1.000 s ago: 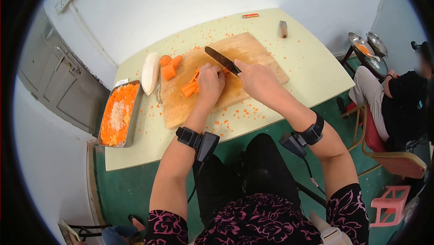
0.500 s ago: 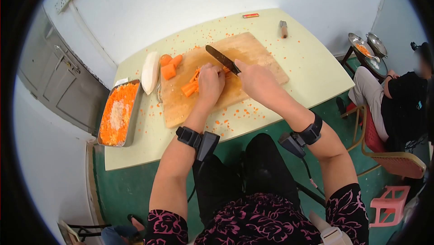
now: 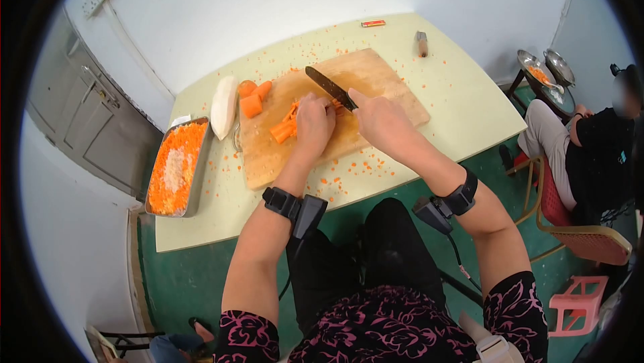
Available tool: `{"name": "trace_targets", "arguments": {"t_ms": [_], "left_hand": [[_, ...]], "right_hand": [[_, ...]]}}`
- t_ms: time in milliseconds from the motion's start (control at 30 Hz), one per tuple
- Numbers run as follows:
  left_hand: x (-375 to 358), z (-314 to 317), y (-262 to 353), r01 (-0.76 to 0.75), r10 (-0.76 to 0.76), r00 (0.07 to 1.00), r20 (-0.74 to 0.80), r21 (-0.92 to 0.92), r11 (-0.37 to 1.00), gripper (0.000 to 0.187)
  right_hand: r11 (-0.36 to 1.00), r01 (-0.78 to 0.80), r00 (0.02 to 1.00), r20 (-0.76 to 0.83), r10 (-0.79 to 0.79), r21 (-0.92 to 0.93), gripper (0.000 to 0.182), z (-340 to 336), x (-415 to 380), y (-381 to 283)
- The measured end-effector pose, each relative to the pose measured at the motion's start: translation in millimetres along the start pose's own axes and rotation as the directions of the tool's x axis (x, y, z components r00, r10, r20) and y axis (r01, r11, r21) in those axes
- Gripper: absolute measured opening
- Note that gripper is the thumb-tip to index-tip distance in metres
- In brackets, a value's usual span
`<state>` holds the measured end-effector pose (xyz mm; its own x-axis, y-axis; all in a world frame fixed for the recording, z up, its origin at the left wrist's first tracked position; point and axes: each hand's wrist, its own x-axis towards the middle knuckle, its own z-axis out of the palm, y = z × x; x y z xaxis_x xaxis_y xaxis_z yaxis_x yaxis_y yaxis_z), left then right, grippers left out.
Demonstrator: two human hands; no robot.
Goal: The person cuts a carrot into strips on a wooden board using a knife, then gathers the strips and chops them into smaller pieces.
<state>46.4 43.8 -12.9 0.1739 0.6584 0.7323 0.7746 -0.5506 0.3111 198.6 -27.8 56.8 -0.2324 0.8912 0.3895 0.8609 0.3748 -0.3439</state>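
Observation:
My right hand (image 3: pixel 382 120) is wrapped round the handle of a dark-bladed kitchen knife (image 3: pixel 327 85), whose tip points to the far left. Close beside the blade, my left hand (image 3: pixel 315 122) has its fingers curled down over carrot strips (image 3: pixel 282 131), which stick out on its left side. Both hands are over a wooden cutting board (image 3: pixel 265 162), damp-looking in its middle. Thicker carrot chunks (image 3: pixel 251 105) lie at the board's left edge. Fine orange bits partly show between the left fingers and the knife.
Left of the board lie a peeled white radish (image 3: pixel 223 107) and a metal tray (image 3: pixel 200 172) of chopped carrot with a pale heap on top. A peeler-like tool (image 3: pixel 421 44) and a small red item (image 3: pixel 373 24) lie at the back. A person (image 3: pixel 600 155) sits at right, near metal pans (image 3: pixel 560 67).
Almost nothing differs. The hands, knife and carrot strips keep practically the same places, with only a very slight shift.

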Motion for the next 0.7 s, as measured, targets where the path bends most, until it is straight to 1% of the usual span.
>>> {"name": "trace_targets", "arguments": {"t_ms": [33,133,233,333,433,533,633,700], "left_hand": [[2,0,0,0.002,-0.002,1.0,-0.002,0.01,1.0,0.006],[1,1,-1,-0.002,0.002,1.0,-0.004,0.002,1.0,0.007],[1,1,-2,0.021,-0.021,0.999,0.033,0.004,1.0,0.007],[1,-1,1,-0.004,0.004,1.0,0.003,0.01,1.0,0.006],[1,1,0,0.004,-0.004,1.0,-0.011,-0.002,1.0,0.006],[2,-2,3,-0.012,0.012,1.0,-0.003,0.015,1.0,0.004],[2,-1,1,-0.033,0.032,0.999,-0.02,-0.024,0.999,0.004],[1,1,-1,-0.018,0.018,1.0,-0.021,-0.027,0.999,0.005]], "right_hand": [[1.0,0.001,1.0,0.02,-0.001,-0.006,0.035,0,2,1],[0.998,-0.056,0.998,-0.014,0.057,0.041,0.035,-11,4,-5],[0.999,-0.009,1.0,0.004,0.01,-0.034,0.035,6,2,2],[1.0,0.006,1.0,-0.017,-0.006,-0.015,0.036,2,3,1],[1.0,-0.021,0.999,-0.035,0.022,0.009,0.037,-9,1,-6],[0.998,-0.039,0.997,0.069,0.042,-0.042,0.036,2,0,-4],[0.999,-0.033,0.999,-0.02,0.033,0.011,0.036,-1,4,-2],[1.0,-0.016,0.999,-0.036,0.017,0.006,0.037,-1,3,-3]]}}
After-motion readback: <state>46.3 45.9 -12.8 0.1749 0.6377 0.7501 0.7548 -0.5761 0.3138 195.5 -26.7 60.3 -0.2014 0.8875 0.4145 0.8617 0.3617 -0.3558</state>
